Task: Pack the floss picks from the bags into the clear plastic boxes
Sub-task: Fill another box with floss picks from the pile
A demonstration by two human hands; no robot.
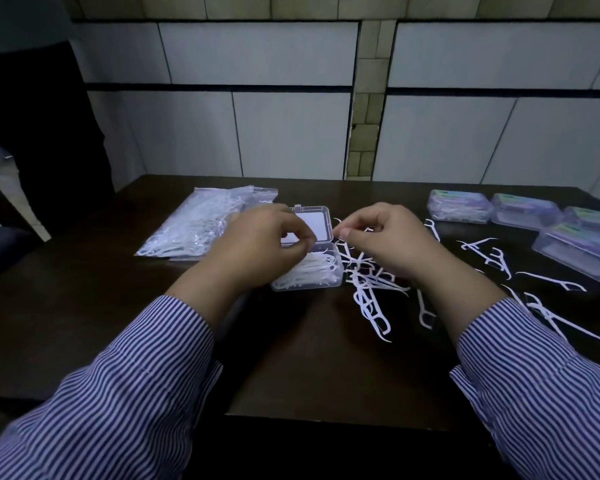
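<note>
A clear plastic box stands open at the table's middle, its lid tipped back and its base filled with white floss picks. My left hand hovers over the box with curled fingers, its fingertips pinching at a pick on top of the pile. My right hand is just right of the lid and pinches a thin white floss pick between thumb and forefinger. Loose floss picks lie in a heap under and in front of my right hand. Bags of floss picks lie to the left.
Several closed, filled boxes are grouped at the table's far right, with more single picks scattered before them. The dark table ends at a tiled wall behind. A dark chair stands at the left.
</note>
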